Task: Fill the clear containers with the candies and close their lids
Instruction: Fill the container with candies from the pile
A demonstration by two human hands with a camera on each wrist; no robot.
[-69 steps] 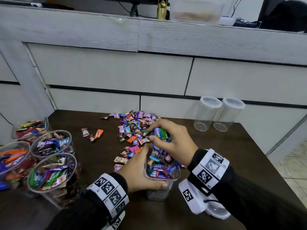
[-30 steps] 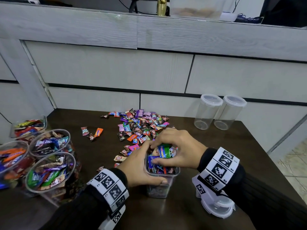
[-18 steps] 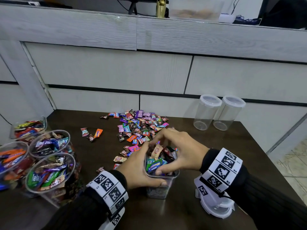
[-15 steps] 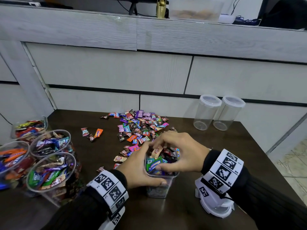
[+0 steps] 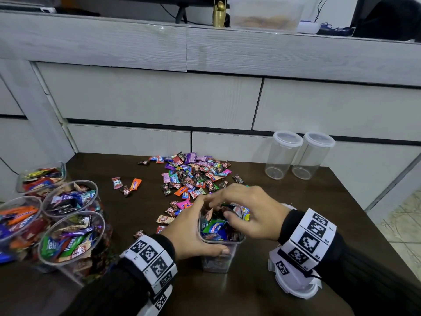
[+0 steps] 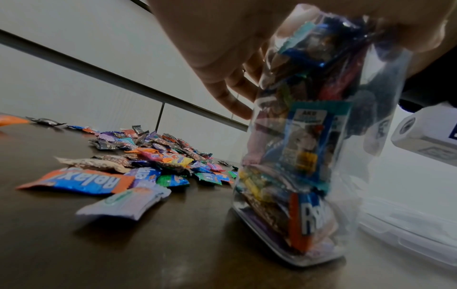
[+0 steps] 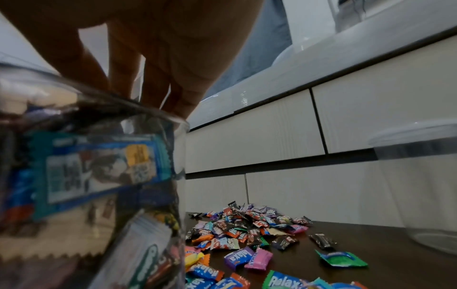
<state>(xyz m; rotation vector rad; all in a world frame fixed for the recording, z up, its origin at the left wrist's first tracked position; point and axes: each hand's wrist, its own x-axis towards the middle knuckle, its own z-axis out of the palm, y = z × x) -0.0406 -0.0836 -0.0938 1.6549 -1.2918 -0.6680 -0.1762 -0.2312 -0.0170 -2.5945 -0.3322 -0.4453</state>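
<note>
A clear square container (image 5: 218,261) stands on the dark table (image 5: 262,299), filled with wrapped candies up to its rim. My left hand (image 5: 193,236) grips its left side, thumb across the near wall. My right hand (image 5: 247,210) lies over the mouth, its fingers reaching down onto the top candies. The left wrist view shows the container (image 6: 309,156) packed full, my left hand's fingers (image 6: 230,91) behind it. In the right wrist view my right hand's straight fingers (image 7: 158,78) touch the container's rim (image 7: 86,176). A loose candy pile (image 5: 193,176) lies just beyond. The white lid (image 5: 296,289) rests under my right wrist.
Two empty clear containers (image 5: 282,156) (image 5: 311,156) with lids on stand at the back right. Several open containers (image 5: 70,238) full of candies crowd the left edge. A few stray candies (image 5: 126,184) lie left of the pile. A white cabinet front (image 5: 159,99) rises behind the table.
My right hand came down with a handful of candies, let them go into the container, and now presses on top of them. My left hand kept its grip.
</note>
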